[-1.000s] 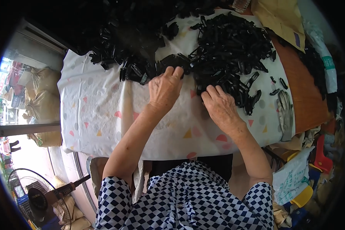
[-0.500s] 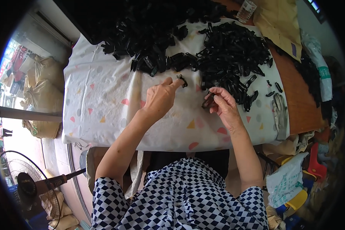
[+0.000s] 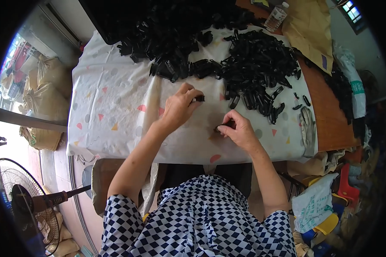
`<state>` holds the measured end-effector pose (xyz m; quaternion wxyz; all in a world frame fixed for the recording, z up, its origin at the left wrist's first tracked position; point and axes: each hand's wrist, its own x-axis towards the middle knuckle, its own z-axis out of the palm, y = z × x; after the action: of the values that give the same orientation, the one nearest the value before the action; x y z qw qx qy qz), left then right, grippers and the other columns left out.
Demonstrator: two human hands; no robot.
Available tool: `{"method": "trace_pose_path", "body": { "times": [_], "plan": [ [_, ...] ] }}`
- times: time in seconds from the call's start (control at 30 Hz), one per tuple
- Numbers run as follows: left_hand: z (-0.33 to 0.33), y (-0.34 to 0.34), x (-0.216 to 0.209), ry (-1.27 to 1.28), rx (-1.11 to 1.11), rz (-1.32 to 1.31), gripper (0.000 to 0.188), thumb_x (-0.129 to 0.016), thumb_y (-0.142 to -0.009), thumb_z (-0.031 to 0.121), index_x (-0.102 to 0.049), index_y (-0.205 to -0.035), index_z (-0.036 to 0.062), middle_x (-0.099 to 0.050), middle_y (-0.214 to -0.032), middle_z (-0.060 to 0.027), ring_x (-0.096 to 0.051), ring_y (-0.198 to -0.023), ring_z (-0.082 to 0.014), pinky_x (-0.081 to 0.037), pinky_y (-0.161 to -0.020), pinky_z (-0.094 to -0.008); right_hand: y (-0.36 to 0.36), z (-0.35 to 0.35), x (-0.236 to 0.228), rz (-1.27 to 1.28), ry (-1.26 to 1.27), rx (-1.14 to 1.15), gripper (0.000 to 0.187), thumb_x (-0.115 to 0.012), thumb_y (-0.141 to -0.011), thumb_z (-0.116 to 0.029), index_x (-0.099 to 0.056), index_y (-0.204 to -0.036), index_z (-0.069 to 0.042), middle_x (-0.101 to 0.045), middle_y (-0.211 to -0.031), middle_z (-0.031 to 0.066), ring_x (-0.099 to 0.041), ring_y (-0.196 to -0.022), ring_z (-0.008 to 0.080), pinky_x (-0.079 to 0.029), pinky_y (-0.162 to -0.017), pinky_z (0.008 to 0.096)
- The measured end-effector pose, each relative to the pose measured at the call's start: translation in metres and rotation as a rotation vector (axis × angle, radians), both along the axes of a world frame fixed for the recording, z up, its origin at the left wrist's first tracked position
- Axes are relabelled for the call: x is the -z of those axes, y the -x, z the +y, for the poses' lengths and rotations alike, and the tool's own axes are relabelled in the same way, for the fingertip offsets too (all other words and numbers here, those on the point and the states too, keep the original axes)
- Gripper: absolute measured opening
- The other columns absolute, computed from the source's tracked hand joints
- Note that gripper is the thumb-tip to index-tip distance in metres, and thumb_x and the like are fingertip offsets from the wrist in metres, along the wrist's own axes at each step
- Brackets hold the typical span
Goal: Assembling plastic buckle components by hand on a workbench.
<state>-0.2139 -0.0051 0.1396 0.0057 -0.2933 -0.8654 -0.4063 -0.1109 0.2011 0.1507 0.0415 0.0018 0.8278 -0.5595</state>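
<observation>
My left hand [image 3: 179, 108] is closed on a small black plastic part [image 3: 199, 98], which sticks out past the fingertips over the cloth. To its right and a little nearer me, my right hand [image 3: 240, 132] pinches another small black plastic part [image 3: 230, 124] between thumb and fingers. The two parts are apart. Beyond my right hand lies a heap of similar black plastic parts [image 3: 261, 60], with a few loose ones at its near edge. A second, larger dark pile [image 3: 158, 47] spreads across the far left and middle. The exact kind of part is too small to make out.
A white patterned tablecloth [image 3: 111, 141] covers most of the wooden table [image 3: 334, 115]. A work glove [image 3: 307, 130] lies at the right edge. A clear bottle [image 3: 276, 17] and brown paper [image 3: 306, 36] are at the far right. A fan [image 3: 25, 201] stands at lower left.
My right hand has come nearer to me and left, its part now held in a firmer pinch. My left hand has lowered slightly, still with its part. The view has shifted a little.
</observation>
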Motion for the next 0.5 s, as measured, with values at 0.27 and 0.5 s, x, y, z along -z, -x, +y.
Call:
{"method": "trace_pose_path", "body": {
  "times": [0.27,0.5],
  "plan": [
    [-0.024,-0.065,-0.009,-0.222,-0.020,-0.286,0.030,-0.069,-0.079,0.002,-0.062,-0.108,0.0046,-0.064,-0.094,-0.0090,-0.062,-0.079,-0.0199,-0.049,-0.071,-0.0293,0.006,-0.029,-0.011,-0.307,0.814,0.115,0.016,-0.067,-0.088,-0.010,-0.052,-0.089,-0.008,-0.062,-0.083,0.0028,-0.066,-0.073,0.0131,-0.053,-0.061,0.0206],
    [-0.034,-0.077,-0.014,-0.238,0.028,-0.151,0.027,-0.069,-0.079,0.002,-0.063,-0.105,0.0036,-0.065,-0.095,-0.0084,-0.064,-0.081,-0.0238,-0.050,-0.072,-0.0307,0.001,-0.038,-0.014,-0.334,0.774,0.053,0.015,-0.067,-0.088,-0.011,-0.052,-0.090,-0.008,-0.061,-0.081,0.0025,-0.065,-0.070,0.0115,-0.052,-0.059,0.0205]
  ]
}}
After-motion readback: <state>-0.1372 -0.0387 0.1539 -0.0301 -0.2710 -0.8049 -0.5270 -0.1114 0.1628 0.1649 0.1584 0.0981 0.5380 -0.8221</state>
